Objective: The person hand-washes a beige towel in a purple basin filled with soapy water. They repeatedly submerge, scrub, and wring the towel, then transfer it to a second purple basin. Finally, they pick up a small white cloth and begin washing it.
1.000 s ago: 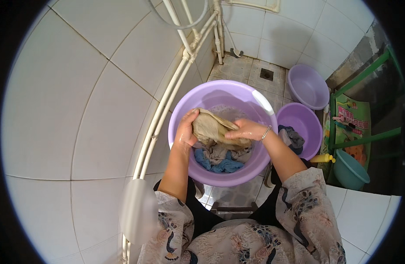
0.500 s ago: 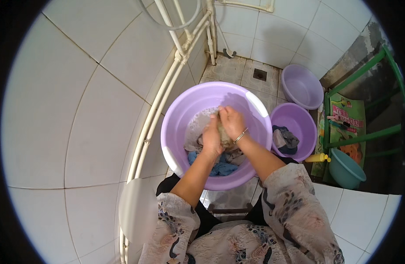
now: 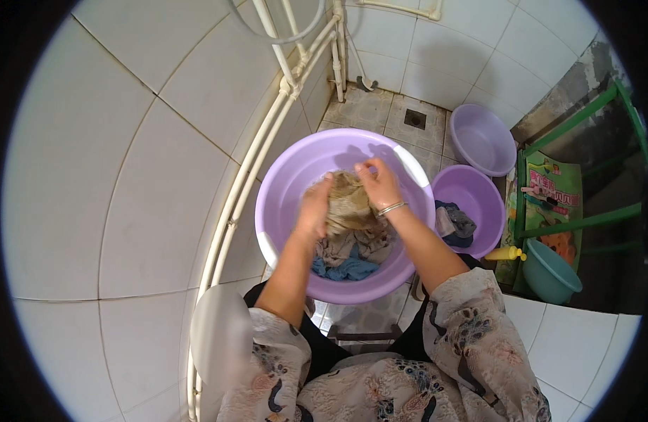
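Observation:
A wet olive-tan cloth (image 3: 348, 204) is spread between my two hands over a large purple basin (image 3: 285, 169) with white handles. My left hand (image 3: 314, 209), slightly blurred, grips the cloth's left side with its fingers pointing up. At the upper right edge my right hand (image 3: 380, 186), with a bangle at the wrist, pinches the fabric. Under the cloth lie crumpled greyish-beige clothes (image 3: 338, 251) and a blue garment (image 3: 348, 269). The cloth and hands hide most of the water. What kind of garment the tan cloth is, I cannot make out.
To the right, a smaller purple basin (image 3: 489, 204) holds dark clothes (image 3: 456, 221); a pale purple basin (image 3: 482, 133) stands behind it. A yellow bottle (image 3: 505, 253), a teal basin (image 3: 551, 273) and a green metal frame (image 3: 584, 224) are farther right. White pipes (image 3: 239, 190) run along the left wall.
My hands have moved apart, the left one leftward and the right one slightly right and up. The bunched tan cloth has been opened out between them and shows more of its surface.

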`<state>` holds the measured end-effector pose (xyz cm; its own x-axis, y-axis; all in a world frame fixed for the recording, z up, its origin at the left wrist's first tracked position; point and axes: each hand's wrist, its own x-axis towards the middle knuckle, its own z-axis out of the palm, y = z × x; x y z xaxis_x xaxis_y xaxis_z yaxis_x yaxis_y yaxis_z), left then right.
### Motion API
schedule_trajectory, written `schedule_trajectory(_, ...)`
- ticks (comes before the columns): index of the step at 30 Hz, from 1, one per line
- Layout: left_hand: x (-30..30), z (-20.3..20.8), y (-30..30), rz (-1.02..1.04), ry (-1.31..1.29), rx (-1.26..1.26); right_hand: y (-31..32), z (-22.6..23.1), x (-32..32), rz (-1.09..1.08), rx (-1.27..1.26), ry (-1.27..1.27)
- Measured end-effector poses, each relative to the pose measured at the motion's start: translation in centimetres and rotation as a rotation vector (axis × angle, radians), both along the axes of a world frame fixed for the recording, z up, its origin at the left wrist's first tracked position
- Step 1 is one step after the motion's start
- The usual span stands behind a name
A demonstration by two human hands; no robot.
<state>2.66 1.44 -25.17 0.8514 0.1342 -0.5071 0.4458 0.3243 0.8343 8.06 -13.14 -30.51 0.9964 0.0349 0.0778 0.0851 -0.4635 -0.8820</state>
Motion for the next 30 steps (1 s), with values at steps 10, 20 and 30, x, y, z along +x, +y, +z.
schedule_trajectory(10,-2.4,-3.5,2.4,-0.795,-0.436,0.67,-0.8,2.6,-0.7,0.606,0.332,0.345)
schedule_trajectory(20,-1.4,0.3,3.3,-0.052,-0.272,-0.496,-2.8,0.3,-0.6,0.739,-0.333,0.365)
schedule_trajectory(30,0.2,-5.3,2.0,0.145,-0.081,0.088,4.3,3.5,-4.9,0.283,0.468,-0.192)
